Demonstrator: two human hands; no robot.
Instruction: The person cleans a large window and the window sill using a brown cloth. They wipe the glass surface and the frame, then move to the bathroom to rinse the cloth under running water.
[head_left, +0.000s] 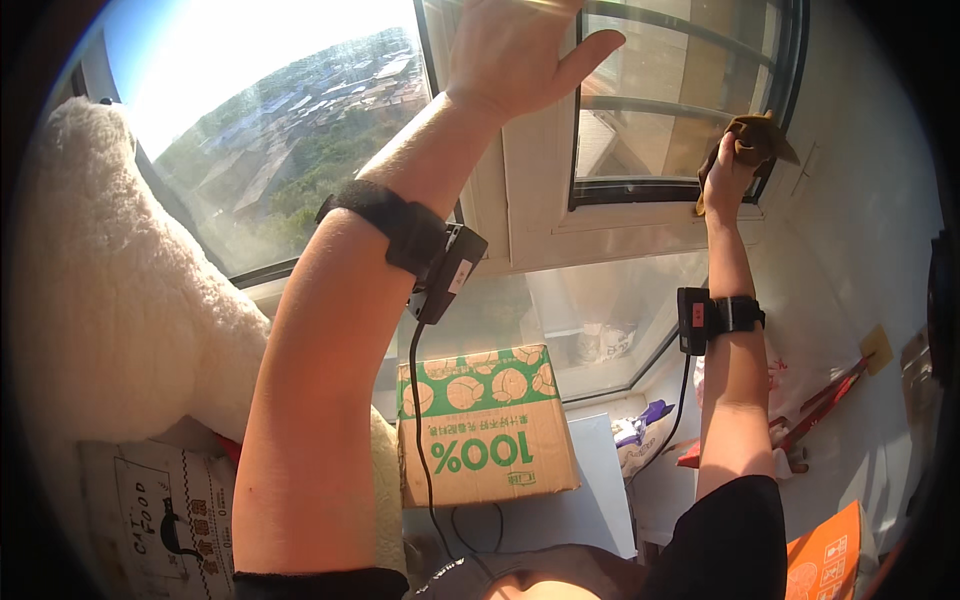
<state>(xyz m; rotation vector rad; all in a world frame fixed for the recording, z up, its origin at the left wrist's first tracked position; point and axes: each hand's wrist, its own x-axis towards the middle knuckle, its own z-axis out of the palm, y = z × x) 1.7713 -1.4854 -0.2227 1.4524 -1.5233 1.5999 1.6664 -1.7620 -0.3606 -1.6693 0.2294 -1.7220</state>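
Note:
My right hand grips a crumpled brown cloth at the lower right corner of the barred window pane, against the frame. My left hand is raised at the top, before the white window frame between the two panes. Its thumb is spread out to the right; the other fingertips are cut off by the picture's upper edge. No object shows in it. A black strap with a small box sits on each forearm, and a cable hangs from each box.
A printed cardboard box stands below the window on a white surface. White fluffy material fills the left side, above a cat food package. An orange box is at the lower right, with bags and red items along the wall.

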